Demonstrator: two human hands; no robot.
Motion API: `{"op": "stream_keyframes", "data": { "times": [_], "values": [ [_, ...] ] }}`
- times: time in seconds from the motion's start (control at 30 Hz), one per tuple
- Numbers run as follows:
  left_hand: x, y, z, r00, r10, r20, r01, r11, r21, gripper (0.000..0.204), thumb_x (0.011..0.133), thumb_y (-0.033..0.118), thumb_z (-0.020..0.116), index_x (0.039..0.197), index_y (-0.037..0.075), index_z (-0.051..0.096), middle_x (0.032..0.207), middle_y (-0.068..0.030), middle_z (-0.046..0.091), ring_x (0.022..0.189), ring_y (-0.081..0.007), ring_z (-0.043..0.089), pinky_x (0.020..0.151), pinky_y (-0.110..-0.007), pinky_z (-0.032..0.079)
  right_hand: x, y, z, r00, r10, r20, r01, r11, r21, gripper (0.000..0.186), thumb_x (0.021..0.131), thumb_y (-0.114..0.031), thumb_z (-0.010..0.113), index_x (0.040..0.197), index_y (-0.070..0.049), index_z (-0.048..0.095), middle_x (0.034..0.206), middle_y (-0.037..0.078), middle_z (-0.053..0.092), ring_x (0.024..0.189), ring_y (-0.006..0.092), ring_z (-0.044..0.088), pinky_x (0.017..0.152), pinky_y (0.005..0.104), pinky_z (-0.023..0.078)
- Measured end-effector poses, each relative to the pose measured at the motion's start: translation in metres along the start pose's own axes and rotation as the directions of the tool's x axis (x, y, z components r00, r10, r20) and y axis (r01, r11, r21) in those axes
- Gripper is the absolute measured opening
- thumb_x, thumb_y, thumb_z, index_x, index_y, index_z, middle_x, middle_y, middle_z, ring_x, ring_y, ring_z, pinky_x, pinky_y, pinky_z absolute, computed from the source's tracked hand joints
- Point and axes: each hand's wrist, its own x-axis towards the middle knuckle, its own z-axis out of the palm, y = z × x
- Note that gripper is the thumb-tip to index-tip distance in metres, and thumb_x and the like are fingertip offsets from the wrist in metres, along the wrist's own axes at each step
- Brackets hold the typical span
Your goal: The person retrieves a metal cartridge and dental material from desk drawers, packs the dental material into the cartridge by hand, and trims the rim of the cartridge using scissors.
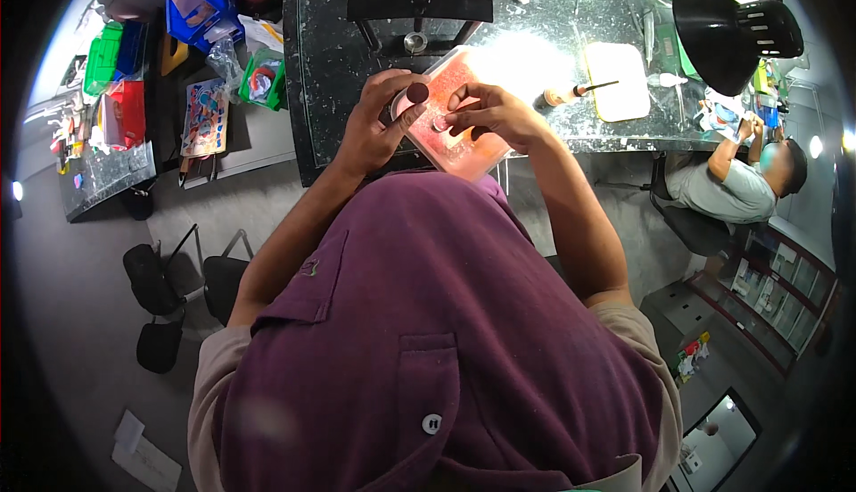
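My left hand (pixel 377 122) is wrapped round a small cylinder with a dark reddish-brown round end (pixel 416 92), thumb and fingers closed on it. Just to the right, my right hand (pixel 499 115) has its thumb and fingers pinched together by a tiny pale, roundish piece (pixel 439 124); its kind is too small to make out. Both hands are over a shallow see-through tray (pixel 470 164) with a pink-orange tint and pale specks inside. The tray lies at the near edge of the black worktable (pixel 325 90).
A black stand (pixel 419 6) rises behind the tray. To its right are a small bottle with a dark stick (pixel 560 96) and a pale board (pixel 620 82). A black lamp (pixel 736 33) overhangs the right side. A seated person (pixel 740 180) works farther right; bins (pixel 192 1) stand left.
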Motion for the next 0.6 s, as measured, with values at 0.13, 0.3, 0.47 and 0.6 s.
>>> {"op": "stream_keyframes", "data": {
  "times": [0.13,0.3,0.47,0.6],
  "values": [
    [0.0,0.003,0.002,1.0,-0.022,0.01,0.022,1.0,-0.002,0.038,0.084,0.011,0.071,0.12,0.013,0.061,0.124,-0.0087,0.054,0.118,-0.0245,0.051,0.101,-0.036,0.042,-0.028,-0.031,0.005,0.992,-0.106,-0.062,0.106,0.994,-0.003,0.025,0.081,-0.02,0.075,0.095,-0.008,0.058,0.085,0.002,0.067,0.077,0.0081,0.063,0.065,0.0209,0.043],
    [0.002,0.005,0.005,0.999,0.036,0.014,-0.038,0.989,0.146,0.038,0.083,0.012,0.072,0.12,0.014,0.062,0.12,-0.0081,0.058,0.116,-0.0252,0.052,0.1,-0.037,0.041,-0.045,-0.049,0.023,0.903,-0.299,-0.309,0.305,0.952,-0.031,0.021,0.085,-0.018,0.073,0.093,-0.005,0.058,0.089,0.006,0.07,0.082,0.0103,0.064,0.067,0.0234,0.045],
    [0.006,0.014,0.005,0.993,0.112,0.035,-0.117,0.964,0.239,0.036,0.082,0.013,0.072,0.117,0.014,0.063,0.112,-0.0053,0.063,0.112,-0.0245,0.053,0.098,-0.037,0.04,-0.039,-0.039,0.045,0.682,-0.54,-0.493,0.344,0.832,-0.436,0.023,0.086,-0.016,0.071,0.096,-0.001,0.058,0.091,0.008,0.071,0.083,0.014,0.066,0.072,0.0268,0.051],
    [0.004,0.012,0.006,0.993,0.103,0.054,-0.113,0.96,0.256,0.036,0.081,0.014,0.073,0.116,0.013,0.064,0.113,-0.0056,0.063,0.112,-0.0246,0.053,0.099,-0.037,0.039,-0.038,-0.026,0.049,0.519,-0.84,-0.155,0.285,0.341,-0.896,0.019,0.08,-0.013,0.072,0.097,-0.011,0.065,0.091,0.004,0.07,0.084,0.0203,0.067,0.073,0.032,0.053]
  ]
}}
